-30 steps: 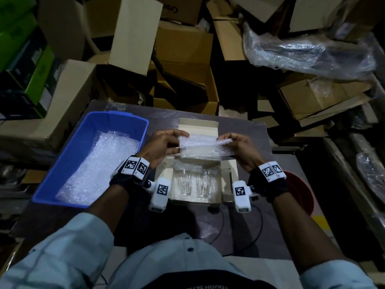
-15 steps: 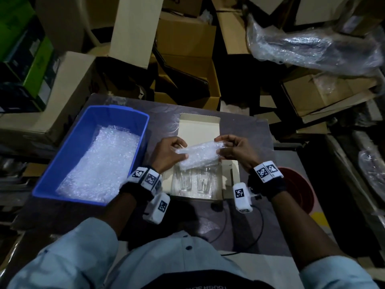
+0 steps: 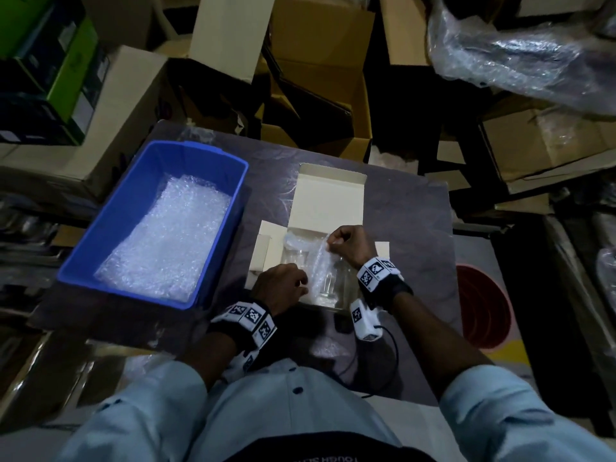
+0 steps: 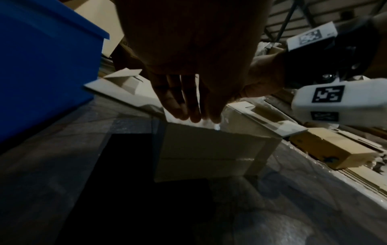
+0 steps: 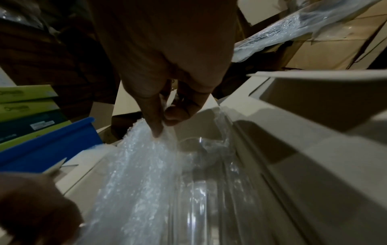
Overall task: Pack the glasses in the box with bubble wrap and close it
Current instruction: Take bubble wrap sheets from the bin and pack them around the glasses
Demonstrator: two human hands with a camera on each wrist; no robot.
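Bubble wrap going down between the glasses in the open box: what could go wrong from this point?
1. The right hand pinches only the top edge of the bubble wrap strip; it may bunch up rather than slide between the glasses.
2. The left hand presses at the box near edge; pushing the wrap could knock the bare glasses together.
3. The side flaps stand open, so wrap left proud may stop the lid closing.

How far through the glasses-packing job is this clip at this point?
Done: the glasses already stand in the open box. In hand: the right hand pinches the bubble wrap sheet at its far end and the left hand holds its near end, lowering it between the glasses. Left: seating the wrap and closing the lid; more wrap waits in the blue bin.
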